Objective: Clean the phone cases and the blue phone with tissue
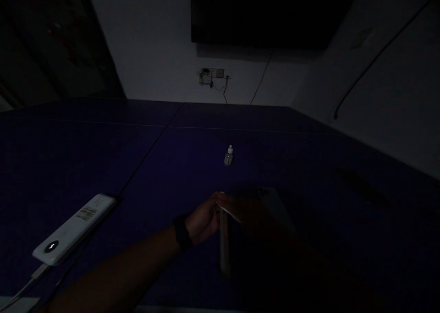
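Observation:
The light is very dim. My left hand [204,219], with a black watch [182,233] on its wrist, is closed around the top of a thin, pale-edged flat object [224,246]. That object stands out as a narrow upright strip; its right side is lost in darkness, so its kind is unclear. Against the left fingertips rests my right hand [242,207], mostly in shadow, its fingers bent over a thin white edge [229,212]. Just beyond the right forearm lies a phone [277,207], partly covered by the arm.
A small clear dropper bottle [228,158] with a white cap stands ahead on the dark blue surface [192,166]. At left lies a white power bank [77,228] with a lit display and a plugged-in cable [25,288]. A dark screen [271,15] and sockets [215,73] are on the wall.

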Available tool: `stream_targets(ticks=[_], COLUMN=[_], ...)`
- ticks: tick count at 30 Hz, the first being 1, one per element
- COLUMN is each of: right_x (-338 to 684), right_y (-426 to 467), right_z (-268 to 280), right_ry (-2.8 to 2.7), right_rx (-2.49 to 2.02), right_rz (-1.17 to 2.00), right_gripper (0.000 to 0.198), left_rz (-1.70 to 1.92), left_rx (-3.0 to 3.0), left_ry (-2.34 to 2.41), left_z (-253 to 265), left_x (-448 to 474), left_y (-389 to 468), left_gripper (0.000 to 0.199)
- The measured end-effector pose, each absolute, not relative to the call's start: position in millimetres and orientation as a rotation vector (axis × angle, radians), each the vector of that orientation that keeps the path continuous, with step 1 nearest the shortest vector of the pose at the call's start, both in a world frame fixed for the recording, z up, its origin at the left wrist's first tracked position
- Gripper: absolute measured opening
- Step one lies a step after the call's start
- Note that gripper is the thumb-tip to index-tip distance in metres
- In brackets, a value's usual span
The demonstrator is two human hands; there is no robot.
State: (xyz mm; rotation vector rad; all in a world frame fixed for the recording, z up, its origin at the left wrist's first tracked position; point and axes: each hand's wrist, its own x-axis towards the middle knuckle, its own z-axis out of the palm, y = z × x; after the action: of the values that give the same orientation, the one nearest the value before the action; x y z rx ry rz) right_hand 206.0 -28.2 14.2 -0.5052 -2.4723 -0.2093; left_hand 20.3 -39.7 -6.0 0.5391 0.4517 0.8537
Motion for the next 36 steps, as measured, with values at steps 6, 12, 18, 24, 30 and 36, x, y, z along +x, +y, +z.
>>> stream_targets(ticks=[6,12,18,24,30,36], right_x=[212.7,213.4,207.9,207.5,204.5,206.9], right_y=[-73.8,-85.6,-56.4,-78.9,-59.7,-75.2], right_z=[4.5,7.3,8.6,-2.9,5.0,1.9], right_ry=[-2.509,-2.625,-2.543,-2.657,-2.581,-2.669], right_rx=[-0.402,-0.35,-0.476,-0.356,-0.572,-0.427], right_rz=[-0.166,-0.199,-0.185,-0.07,-0.122,-0.037], right_gripper=[0.038,0.037,0.044,0.041,0.044,0.044], left_rz=[0.876,0.86,0.849,0.869,0.831,0.864], left_rx=[0.563,0.533,0.521,0.523,0.505,0.518], left_ry=[0.47,0.476,0.461,0.491,0.47,0.48], left_z=[-11.9,-11.9,-2.7,-7.8,-5.2,-10.3], left_x=[19.4,20.4,19.0,18.8,16.6,16.9], left_y=[-38.1,-37.2,-39.6,-38.0,-37.2,-35.4], left_gripper=[0.026,0.024,0.027,0.02,0.022,0.017])
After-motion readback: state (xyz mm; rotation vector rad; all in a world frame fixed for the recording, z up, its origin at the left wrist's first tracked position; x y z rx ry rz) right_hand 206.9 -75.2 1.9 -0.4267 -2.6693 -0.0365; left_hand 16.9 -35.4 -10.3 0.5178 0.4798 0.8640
